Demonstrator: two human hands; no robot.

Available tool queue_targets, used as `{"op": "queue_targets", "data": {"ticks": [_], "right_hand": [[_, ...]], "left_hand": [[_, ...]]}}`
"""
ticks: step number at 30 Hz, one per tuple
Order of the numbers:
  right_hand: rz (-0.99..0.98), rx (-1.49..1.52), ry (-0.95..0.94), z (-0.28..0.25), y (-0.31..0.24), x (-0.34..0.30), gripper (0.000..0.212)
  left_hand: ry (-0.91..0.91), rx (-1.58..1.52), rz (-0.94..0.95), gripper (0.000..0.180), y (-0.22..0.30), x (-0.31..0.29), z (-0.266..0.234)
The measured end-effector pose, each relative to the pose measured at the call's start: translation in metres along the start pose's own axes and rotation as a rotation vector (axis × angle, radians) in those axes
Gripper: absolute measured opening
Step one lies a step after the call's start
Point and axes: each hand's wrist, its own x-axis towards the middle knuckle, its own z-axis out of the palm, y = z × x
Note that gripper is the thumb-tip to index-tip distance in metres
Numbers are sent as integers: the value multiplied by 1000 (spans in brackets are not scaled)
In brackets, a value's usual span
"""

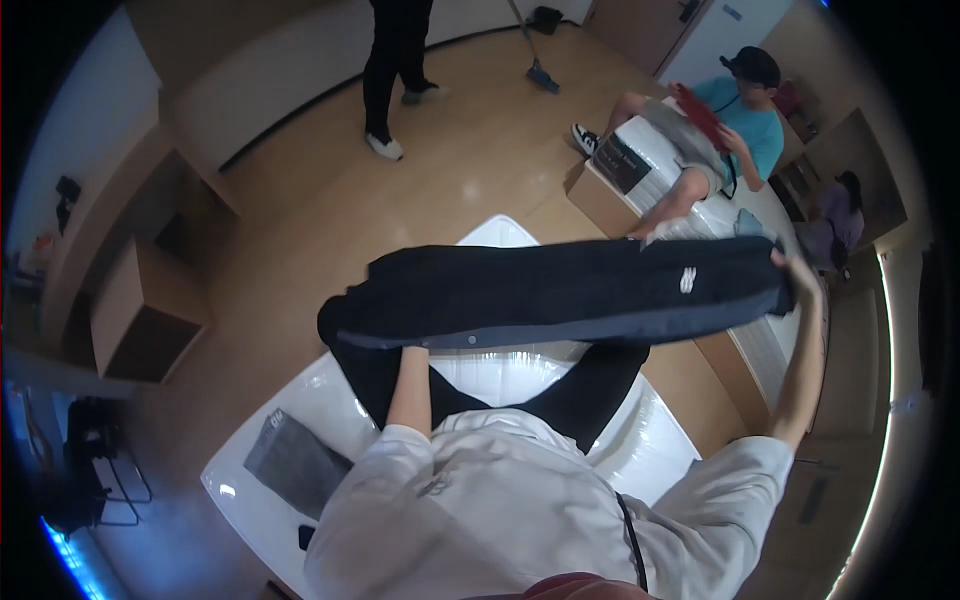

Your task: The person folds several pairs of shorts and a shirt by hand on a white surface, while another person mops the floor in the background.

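A long black garment (560, 290) stretches across in front of me over my lap, folded lengthwise, with a dark grey strip along its near edge and a small white mark toward the right. Its exact kind is unclear. My right hand (792, 268) grips the right end, fingers closed on the cloth. On the left, my left hand goes under the near edge, and the cloth hides its fingers; only the forearm (412, 385) shows.
I sit on a white plastic-wrapped block (640, 450), with a folded grey garment (290, 462) at my left. A person (745, 120) holding red cloth sits at the far right; another person (385, 80) stands ahead. A broom (541, 78) and a wooden box (150, 310) are farther off.
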Motion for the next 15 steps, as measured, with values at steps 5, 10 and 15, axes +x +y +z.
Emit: {"op": "queue_targets", "data": {"ticks": [5,10,15], "right_hand": [[383,235,-132,78,165,-7,60],[445,372,-116,86,255,-43,63],[386,602,-58,171,242,-84,55]], "left_hand": [[11,-187,17,57,40,-28,-5],[-97,-152,161,55,107,-40,11],[-333,-119,307,54,208,-87,35]]}}
